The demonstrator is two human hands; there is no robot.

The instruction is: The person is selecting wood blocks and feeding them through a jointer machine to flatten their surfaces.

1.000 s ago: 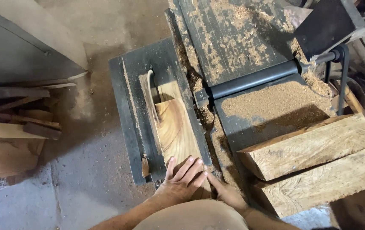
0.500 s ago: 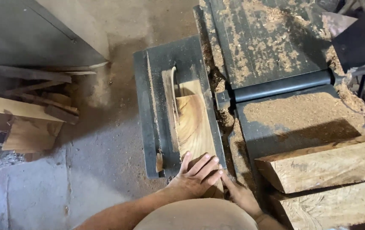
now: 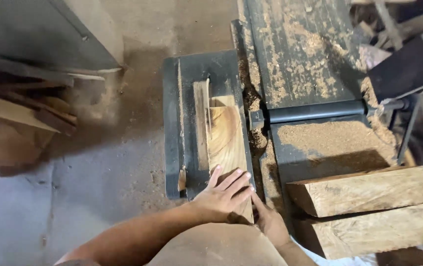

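Observation:
A light wooden board (image 3: 225, 135) lies flat on a small dark saw table (image 3: 173, 128), with a thin upright strip of wood (image 3: 201, 123) along its left side. My left hand (image 3: 221, 193) rests palm down on the near end of the board, fingers spread and pointing forward. My right hand (image 3: 269, 221) touches the board's near right corner from the side, fingers bent. Both forearms reach in from the bottom edge of the head view. A rounded brown surface below the hands hides the board's near end.
A dark, sawdust-covered machine bed (image 3: 305, 54) with a black roller (image 3: 315, 111) stands to the right. Two thick rough timber blocks (image 3: 369, 189) lie stacked at the right front. Scrap boards (image 3: 19, 116) are piled at the left by a grey cabinet (image 3: 49, 34). The dusty concrete floor (image 3: 103, 162) lies between.
The view has shifted so the saw table and board sit further right in the frame. My hands stay on the board's near end in about the same pose.

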